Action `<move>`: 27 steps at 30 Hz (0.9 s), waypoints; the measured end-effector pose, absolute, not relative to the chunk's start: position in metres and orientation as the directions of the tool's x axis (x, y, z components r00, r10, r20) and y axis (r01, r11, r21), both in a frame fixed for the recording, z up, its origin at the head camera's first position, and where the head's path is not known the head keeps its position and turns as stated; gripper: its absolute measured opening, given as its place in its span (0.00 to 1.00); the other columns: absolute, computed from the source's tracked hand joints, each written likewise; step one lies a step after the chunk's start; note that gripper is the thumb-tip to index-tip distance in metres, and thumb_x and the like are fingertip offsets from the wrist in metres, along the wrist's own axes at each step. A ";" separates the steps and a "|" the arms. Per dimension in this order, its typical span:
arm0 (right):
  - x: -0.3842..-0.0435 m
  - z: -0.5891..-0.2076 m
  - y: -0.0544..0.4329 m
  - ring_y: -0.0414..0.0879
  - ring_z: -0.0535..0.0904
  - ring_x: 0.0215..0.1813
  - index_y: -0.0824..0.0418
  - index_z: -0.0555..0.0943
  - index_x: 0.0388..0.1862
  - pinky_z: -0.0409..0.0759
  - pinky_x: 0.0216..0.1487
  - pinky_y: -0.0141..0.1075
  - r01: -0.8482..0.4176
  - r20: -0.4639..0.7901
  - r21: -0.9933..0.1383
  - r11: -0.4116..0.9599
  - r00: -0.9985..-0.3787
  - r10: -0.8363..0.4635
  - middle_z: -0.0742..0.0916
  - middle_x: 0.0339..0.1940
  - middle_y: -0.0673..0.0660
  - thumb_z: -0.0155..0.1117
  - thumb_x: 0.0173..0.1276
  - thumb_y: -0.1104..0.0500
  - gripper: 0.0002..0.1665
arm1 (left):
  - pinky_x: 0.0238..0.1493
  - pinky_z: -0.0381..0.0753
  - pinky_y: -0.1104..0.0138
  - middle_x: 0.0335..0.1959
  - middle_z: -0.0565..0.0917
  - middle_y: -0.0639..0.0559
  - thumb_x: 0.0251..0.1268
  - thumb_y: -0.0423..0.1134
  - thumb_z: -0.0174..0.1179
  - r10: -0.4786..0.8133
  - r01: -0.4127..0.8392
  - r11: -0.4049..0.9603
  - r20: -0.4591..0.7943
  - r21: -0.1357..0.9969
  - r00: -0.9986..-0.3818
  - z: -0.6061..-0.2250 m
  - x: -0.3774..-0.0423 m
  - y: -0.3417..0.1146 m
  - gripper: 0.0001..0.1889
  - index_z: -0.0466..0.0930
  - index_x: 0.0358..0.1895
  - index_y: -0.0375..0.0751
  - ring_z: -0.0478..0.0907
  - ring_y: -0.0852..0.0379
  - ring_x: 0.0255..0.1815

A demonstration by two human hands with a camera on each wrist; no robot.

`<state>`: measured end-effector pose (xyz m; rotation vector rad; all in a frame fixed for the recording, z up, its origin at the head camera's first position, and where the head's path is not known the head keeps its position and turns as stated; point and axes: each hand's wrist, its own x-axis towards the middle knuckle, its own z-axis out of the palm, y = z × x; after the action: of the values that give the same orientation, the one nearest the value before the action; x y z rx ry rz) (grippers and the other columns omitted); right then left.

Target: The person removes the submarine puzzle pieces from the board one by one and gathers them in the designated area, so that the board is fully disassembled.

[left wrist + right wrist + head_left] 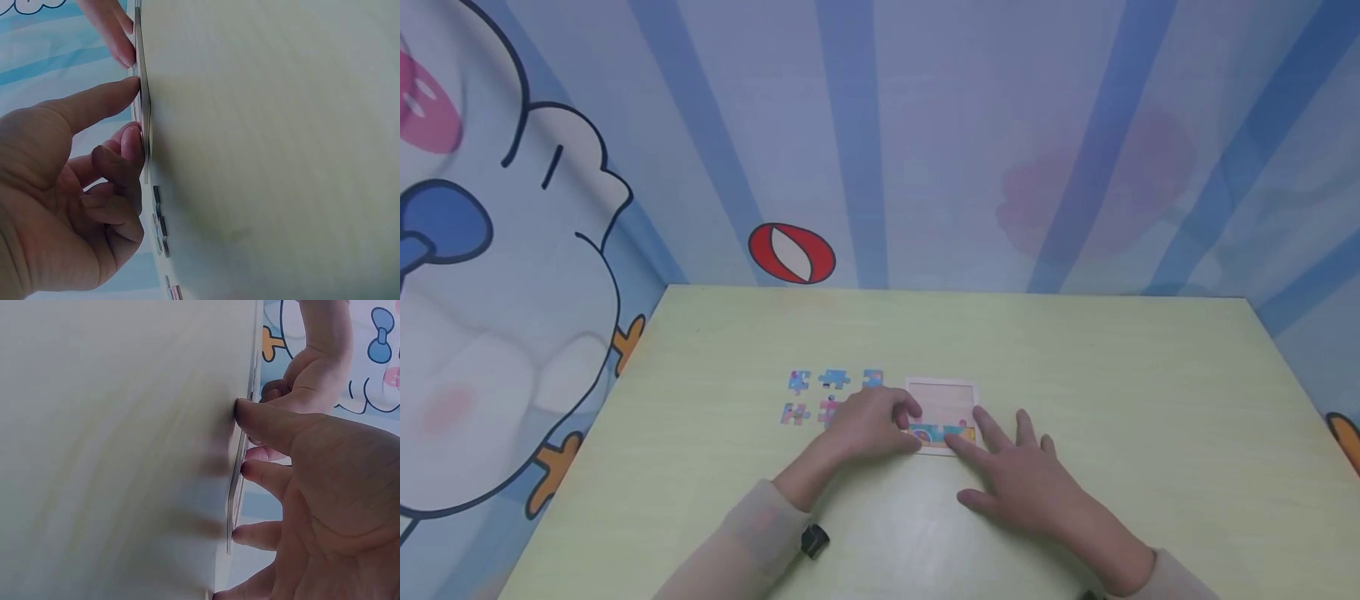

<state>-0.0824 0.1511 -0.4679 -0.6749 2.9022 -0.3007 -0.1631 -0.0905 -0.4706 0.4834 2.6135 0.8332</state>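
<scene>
A small jigsaw frame (946,404) with a pale border lies flat on the table, coloured puzzle pieces (934,433) along its near side. My left hand (868,423) is at the frame's left side, thumb at the near corner and index finger bent above it. The left wrist view shows that thumb (119,94) and a fingertip apart, both at the frame's thin edge. My right hand (1026,483) lies spread, index fingertip on the pieces and another finger at the right border. In the right wrist view, its fingers (265,475) touch the board's edge.
Several loose puzzle pieces (835,379) lie in rows left of the frame, some partly hidden by my left hand. A pale yellow-green table (1112,367) extends around them, ending at a blue striped backdrop (925,167) with cartoon prints.
</scene>
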 end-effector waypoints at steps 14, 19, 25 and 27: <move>-0.082 -0.469 0.149 0.89 0.60 0.69 0.41 0.72 0.78 0.69 0.54 0.78 -0.431 -0.102 -0.198 0.880 -0.884 -0.456 0.68 0.80 0.65 0.68 0.69 0.35 0.40 | 0.38 0.74 0.61 0.32 0.79 0.63 0.56 0.45 0.78 0.412 0.220 0.776 -0.211 0.591 -0.886 -0.472 -0.162 -0.089 0.18 0.87 0.50 0.51 0.76 0.60 0.33; -0.083 -0.469 0.149 0.88 0.60 0.69 0.41 0.72 0.78 0.68 0.55 0.78 -0.425 -0.112 -0.193 0.885 -0.886 -0.450 0.68 0.80 0.65 0.68 0.69 0.35 0.40 | 0.39 0.74 0.61 0.33 0.80 0.62 0.55 0.44 0.78 0.415 0.237 0.773 -0.186 0.589 -0.891 -0.471 -0.160 -0.088 0.17 0.87 0.48 0.51 0.76 0.59 0.34; -0.084 -0.469 0.149 0.88 0.59 0.70 0.41 0.72 0.78 0.67 0.55 0.79 -0.420 -0.118 -0.200 0.885 -0.886 -0.447 0.67 0.80 0.65 0.68 0.69 0.35 0.40 | 0.46 0.76 0.60 0.40 0.82 0.59 0.56 0.43 0.78 0.402 0.240 0.784 -0.174 0.572 -0.899 -0.468 -0.155 -0.086 0.17 0.87 0.49 0.50 0.77 0.58 0.41; -0.084 -0.469 0.149 0.88 0.59 0.70 0.41 0.72 0.78 0.67 0.55 0.79 -0.420 -0.118 -0.202 0.885 -0.886 -0.448 0.67 0.80 0.65 0.68 0.69 0.35 0.40 | 0.49 0.77 0.59 0.42 0.82 0.58 0.56 0.43 0.78 0.397 0.240 0.790 -0.172 0.565 -0.901 -0.467 -0.154 -0.085 0.18 0.87 0.50 0.50 0.78 0.57 0.44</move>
<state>-0.0838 0.1493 -0.4690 -0.6702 2.8917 -0.2561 -0.1538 -0.0855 -0.4671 0.4916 2.6985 0.7964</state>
